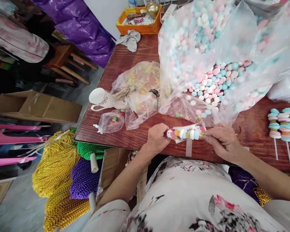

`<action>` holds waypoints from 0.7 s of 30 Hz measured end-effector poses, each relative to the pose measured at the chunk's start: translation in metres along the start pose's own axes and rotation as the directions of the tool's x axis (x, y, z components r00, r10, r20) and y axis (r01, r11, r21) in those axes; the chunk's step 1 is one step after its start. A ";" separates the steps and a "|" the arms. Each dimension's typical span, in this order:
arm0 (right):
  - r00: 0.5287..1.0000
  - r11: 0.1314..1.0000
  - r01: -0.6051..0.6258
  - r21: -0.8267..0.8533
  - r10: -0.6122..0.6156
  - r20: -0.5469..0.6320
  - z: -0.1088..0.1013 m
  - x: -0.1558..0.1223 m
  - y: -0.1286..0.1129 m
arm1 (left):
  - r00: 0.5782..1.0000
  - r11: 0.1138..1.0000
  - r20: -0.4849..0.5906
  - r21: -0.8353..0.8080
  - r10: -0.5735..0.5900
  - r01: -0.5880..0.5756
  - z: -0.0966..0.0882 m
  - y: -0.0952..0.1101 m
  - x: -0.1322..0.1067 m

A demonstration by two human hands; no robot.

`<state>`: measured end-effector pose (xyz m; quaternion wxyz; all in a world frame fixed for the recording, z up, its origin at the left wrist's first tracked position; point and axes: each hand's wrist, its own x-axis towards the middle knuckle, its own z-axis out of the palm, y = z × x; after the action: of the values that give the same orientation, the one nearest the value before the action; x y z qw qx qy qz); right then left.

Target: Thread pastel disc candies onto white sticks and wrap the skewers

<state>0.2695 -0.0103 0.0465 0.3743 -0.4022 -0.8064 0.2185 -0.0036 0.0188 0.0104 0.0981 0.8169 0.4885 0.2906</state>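
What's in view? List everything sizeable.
table: one, reddish, centre
piece row: one, multicoloured, above table's front
disc sticks: several, pastel, table's right
large bag: one, clear, table's back
discs: many, pastel, inside it
mug: one, white, table's left
bagged pieces: many, orange, green, beside mug
small bag: one, clear, near mug
tray: one, orange, table's back
bead bundles: several, gold, green, purple, below
boxes: several, brown, left
stool: one, brown, upper left
puffy cover: one, purple, upper left
plastic furniture: count unclear, pink, left
another person: one, pinkish top, left
left grip: one, row's left
right grip: one, row's right
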 end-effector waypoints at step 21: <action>0.888 0.781 0.444 -0.439 -0.448 0.101 -0.009 0.004 0.003 | 0.897 0.960 0.442 -0.252 0.004 0.120 -0.004 0.018 0.004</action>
<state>0.2767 -0.0051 0.0518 0.3155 -0.2764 -0.9050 -0.0706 0.0086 0.0132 0.0235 0.3256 0.8248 0.4334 0.1607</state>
